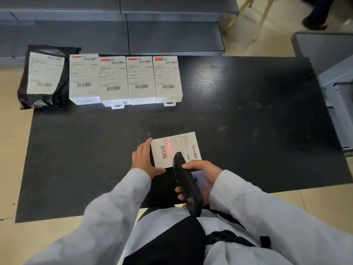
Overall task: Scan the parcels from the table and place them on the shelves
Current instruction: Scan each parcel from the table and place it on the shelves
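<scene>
Your right hand (198, 178) is wrapped around the black scanner (188, 185), its nose aimed down at the white box (176, 149) lying flat on the dark worktop (248, 111) right in front of you; a red glow falls across the label near its barcode, so the read looks to be under way. Your left hand (144, 160) steadies that box, fingers laid fairly straight along its left edge and the thumb at its near corner, bracing more than clasping. The box looks light and rigid, probably thin card with a smooth printed face, so it should slide easily under a careless push; take it by the two long sides with thumb opposite fingers instead of pinching a corner, which could crush. At the far edge of the worktop four more white boxes (126, 79) lie side by side, touching, labels up, and a black poly mailer (44, 77) sits at their left end, partly overhanging the edge. That bag will be soft and floppy, likely slippery; support it from underneath. The grey shelves (114, 35) lie just beyond the worktop.
</scene>
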